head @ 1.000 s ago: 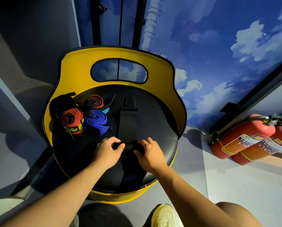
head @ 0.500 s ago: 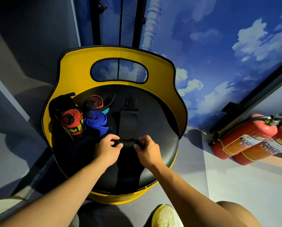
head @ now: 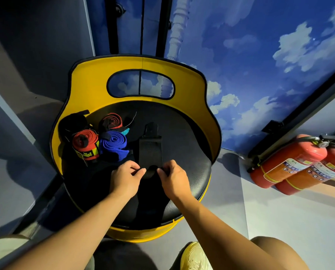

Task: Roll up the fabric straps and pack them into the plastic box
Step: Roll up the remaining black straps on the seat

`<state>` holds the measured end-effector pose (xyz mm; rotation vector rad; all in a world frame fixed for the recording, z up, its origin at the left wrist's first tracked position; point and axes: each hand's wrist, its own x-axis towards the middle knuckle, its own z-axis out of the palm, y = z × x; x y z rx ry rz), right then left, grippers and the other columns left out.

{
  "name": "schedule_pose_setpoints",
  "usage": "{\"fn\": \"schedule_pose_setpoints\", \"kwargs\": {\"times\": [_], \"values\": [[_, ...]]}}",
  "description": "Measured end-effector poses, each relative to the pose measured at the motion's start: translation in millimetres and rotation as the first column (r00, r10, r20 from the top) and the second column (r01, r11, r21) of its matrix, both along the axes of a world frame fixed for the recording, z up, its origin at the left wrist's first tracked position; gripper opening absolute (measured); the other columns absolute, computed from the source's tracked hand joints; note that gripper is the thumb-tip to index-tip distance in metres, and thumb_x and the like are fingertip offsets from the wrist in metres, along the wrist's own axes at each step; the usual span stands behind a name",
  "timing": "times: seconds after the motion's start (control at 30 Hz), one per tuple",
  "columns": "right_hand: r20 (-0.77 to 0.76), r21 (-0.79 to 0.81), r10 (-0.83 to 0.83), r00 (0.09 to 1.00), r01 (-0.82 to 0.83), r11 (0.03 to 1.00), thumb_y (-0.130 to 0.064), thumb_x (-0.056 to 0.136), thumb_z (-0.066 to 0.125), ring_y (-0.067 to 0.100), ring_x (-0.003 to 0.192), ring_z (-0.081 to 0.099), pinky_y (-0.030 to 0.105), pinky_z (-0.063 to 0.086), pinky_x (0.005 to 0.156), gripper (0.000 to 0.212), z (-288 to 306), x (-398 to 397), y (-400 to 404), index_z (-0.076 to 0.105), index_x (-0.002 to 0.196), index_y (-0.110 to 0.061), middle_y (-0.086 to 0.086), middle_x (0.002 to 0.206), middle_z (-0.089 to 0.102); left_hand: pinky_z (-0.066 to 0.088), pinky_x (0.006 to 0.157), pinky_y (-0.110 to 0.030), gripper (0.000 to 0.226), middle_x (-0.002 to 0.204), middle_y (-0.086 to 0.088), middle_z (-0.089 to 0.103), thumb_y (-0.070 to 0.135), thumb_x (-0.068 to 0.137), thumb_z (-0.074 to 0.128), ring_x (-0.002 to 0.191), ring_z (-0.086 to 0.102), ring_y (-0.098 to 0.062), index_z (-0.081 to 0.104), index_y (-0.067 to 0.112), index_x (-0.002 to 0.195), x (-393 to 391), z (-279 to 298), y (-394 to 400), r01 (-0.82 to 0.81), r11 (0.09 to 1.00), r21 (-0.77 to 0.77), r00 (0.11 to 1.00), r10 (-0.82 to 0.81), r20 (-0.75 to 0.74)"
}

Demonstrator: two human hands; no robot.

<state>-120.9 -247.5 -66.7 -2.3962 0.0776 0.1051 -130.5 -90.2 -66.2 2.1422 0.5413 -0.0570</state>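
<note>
Main risk: the roll telescopes or goes slack, since the black strap (head: pixel 150 151) lies flat up the seat (head: pixel 184 133) with its tail free and nothing keeping tension on it, so uneven pressure between the two sides would likely skew the coil and make it unwind once released. Second risk: black strap on black seat, edges hard to read, easy to catch a fold. Third: no plastic box anywhere in view (packing step can't be judged from here), and the finished rolls sit loose at the seat's left rear, red roll (head: pixel 85 142) touching blue roll (head: pixel 115 143), red-edged black roll (head: pixel 112 121) behind, a black one (head: pixel 73 122) at the far left; a nudge could knock them off. Grip: left hand (head: pixel 124 177) and right hand (head: pixel 174 178) both curled, fingertips pinching either end of the small started coil (head: pixel 152 170) at the strap's near end; fingers nearly closed, thumbs and forefingers on the fabric, coil between the hands, resting on the seat
</note>
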Motion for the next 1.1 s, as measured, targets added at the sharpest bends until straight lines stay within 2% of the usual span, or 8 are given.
{"fn": "schedule_pose_setpoints", "kwargs": {"times": [0.2, 0.33, 0.5, 0.57, 0.67, 0.8, 0.93, 1.1], "values": [[0.035, -0.007, -0.039, 0.999, 0.04, 0.999, -0.04, 0.1, 0.055, 0.026, 0.076, 0.058, 0.035, 0.041, 0.064, 0.028, -9.4, 9.0, 4.6, 0.052, 0.085, -0.016, 0.006, 0.084, 0.064, 0.042, 0.068, -0.026, 0.028, 0.085, 0.004, 0.072, 0.047, 0.09, 0.068, 0.083, 0.061, -0.017, 0.077, 0.021, 0.094, 6.8, -0.3, -2.6, -0.031, 0.993, 0.117, 0.999, 0.027, 0.033], [0.033, -0.055, -0.09, 0.995, 0.091, 0.994, -0.043, 0.101, 0.052, 0.028, 0.07, 0.049, 0.033, 0.027, 0.061, 0.038, -11.6, 15.2, 6.7, 0.041, 0.075, -0.018, 0.003, 0.075, 0.054, 0.05, 0.087, -0.028, 0.035, 0.119, 0.0, 0.071, 0.037, 0.091, 0.066, 0.111, 0.064, -0.022, 0.073, 0.021, 0.12, 10.6, 2.3, -0.5, 0.02, 1.0, 0.021, 0.998, -0.018, -0.068], [-0.008, -0.053, -0.063, 0.998, 0.063, 0.997, -0.036, 0.102, 0.051, 0.034, 0.09, 0.059, 0.033, 0.034, 0.069, 0.029, -6.6, 13.8, 9.3, 0.055, 0.084, -0.013, 0.013, 0.093, 0.065, 0.045, 0.1, -0.032, 0.04, 0.137, -0.005, 0.06, 0.02, 0.096, 0.063, 0.124, 0.056, -0.024, 0.062, 0.017, 0.136, 8.4, 2.6, 0.5, 0.062, 0.996, -0.056, 0.992, -0.068, -0.108], [-0.067, 0.002, -0.002, 0.998, 0.002, 1.0, -0.026, 0.096, 0.057, 0.031, 0.108, 0.06, 0.029, 0.041, 0.086, 0.024, -1.7, 8.1, 8.4, 0.066, 0.111, -0.01, 0.014, 0.113, 0.065, 0.047, 0.099, -0.033, 0.039, 0.136, -0.006, 0.061, 0.021, 0.096, 0.065, 0.122, 0.058, -0.024, 0.063, 0.016, 0.134, 5.9, 2.2, 0.8, 0.037, 0.996, -0.077, 0.992, -0.046, -0.114], [-0.111, -0.009, 0.1, 0.989, -0.102, 0.995, -0.015, 0.086, 0.062, 0.028, 0.117, 0.057, 0.022, 0.04, 0.094, 0.047, 3.6, -5.3, 2.7, 0.058, 0.133, -0.012, 0.012, 0.123, 0.06, 0.048, 0.095, -0.031, 0.037, 0.132, -0.005, 0.063, 0.022, 0.095, 0.066, 0.119, 0.06, -0.025, 0.064, 0.016, 0.132, -1.7, 3.2, 1.6, 0.009, 0.994, -0.109, 0.99, -0.024, -0.136], [-0.111, -0.008, 0.117, 0.987, -0.119, 0.993, -0.017, 0.088, 0.067, 0.03, 0.113, 0.061, 0.035, 0.048, 0.094, 0.049, 3.9, -18.4, -4.0, 0.052, 0.135, -0.015, 0.011, 0.123, 0.065, 0.048, 0.083, -0.029, 0.028, 0.114, 0.001, 0.068, 0.023, 0.096, 0.064, 0.099, 0.061, -0.019, 0.07, 0.014, 0.121, -12.8, 3.0, 2.8, 0.03, 0.995, -0.091, 0.989, -0.042, -0.14], [-0.132, 0.004, 0.127, 0.983, -0.128, 0.992, -0.023, 0.092, 0.067, 0.028, 0.106, 0.063, 0.033, 0.05, 0.085, 0.039, 3.9, -19.7, -7.8, 0.052, 0.126, -0.016, 0.009, 0.118, 0.067, 0.052, 0.071, -0.032, 0.027, 0.081, -0.007, 0.072, 0.029, 0.094, 0.064, 0.083, 0.068, -0.025, 0.073, 0.01, 0.078, -11.4, -1.0, 11.7, 0.061, 0.996, -0.069, 0.978, -0.073, -0.194], [-0.119, -0.005, 0.14, 0.983, -0.141, 0.99, -0.036, 0.096, 0.064, 0.025, 0.111, 0.063, 0.029, 0.048, 0.092, 0.041, 2.3, -3.2, -8.8, 0.059, 0.129, -0.013, 0.009, 0.12, 0.067, 0.047, 0.072, -0.03, 0.026, 0.091, 0.003, 0.069, 0.039, 0.097, 0.06, 0.088, 0.063, -0.019, 0.069, 0.016, 0.089, -4.4, 3.2, 8.4, 0.074, 0.996, 0.04, 0.988, -0.068, -0.141]]}}
